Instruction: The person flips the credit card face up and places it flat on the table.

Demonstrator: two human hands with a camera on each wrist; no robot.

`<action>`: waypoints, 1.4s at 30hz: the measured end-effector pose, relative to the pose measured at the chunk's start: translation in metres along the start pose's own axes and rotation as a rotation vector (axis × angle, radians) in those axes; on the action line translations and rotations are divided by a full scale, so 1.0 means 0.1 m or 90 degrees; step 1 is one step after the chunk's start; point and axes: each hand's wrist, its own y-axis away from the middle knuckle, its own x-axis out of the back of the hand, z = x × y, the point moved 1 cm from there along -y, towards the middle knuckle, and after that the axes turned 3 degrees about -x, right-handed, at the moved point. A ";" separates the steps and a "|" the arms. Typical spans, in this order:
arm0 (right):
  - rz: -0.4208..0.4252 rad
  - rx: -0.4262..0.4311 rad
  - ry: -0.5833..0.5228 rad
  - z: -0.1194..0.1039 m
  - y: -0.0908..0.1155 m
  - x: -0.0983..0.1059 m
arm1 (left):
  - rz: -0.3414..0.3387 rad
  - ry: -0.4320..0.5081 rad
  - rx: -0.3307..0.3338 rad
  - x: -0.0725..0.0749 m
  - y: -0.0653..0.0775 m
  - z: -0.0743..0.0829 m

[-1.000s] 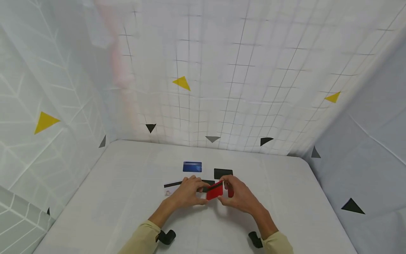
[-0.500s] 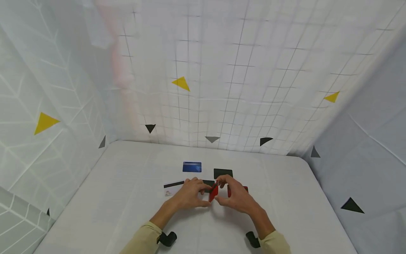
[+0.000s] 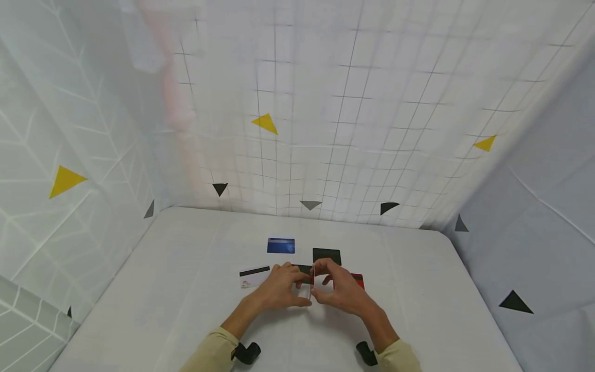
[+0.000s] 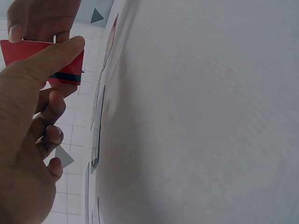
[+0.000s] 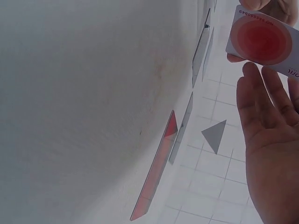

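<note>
A plastic card is held up between both hands, almost edge-on in the head view. Its red face with a black stripe shows in the left wrist view. The other face, white with a big red round print, shows in the right wrist view. My left hand grips the card with thumb and fingers from the left. From the right, the thumb and fingertips of my right hand pinch it. Behind the hands a dark card lies partly hidden, and another red card is partly covered by the right hand.
Farther back on the white table lie a blue card and a black card. Left of the hands is a white card with a black stripe. White sheets with triangle marks surround the table.
The held card has turned from showing its red striped face to nearly edge-on in the head view. The right hand has shifted slightly left, uncovering more of the red card on the table.
</note>
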 end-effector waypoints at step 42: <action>0.000 -0.015 0.212 -0.02 0.07 0.02 | 0.090 0.079 -0.014 0.09 0.07 -0.08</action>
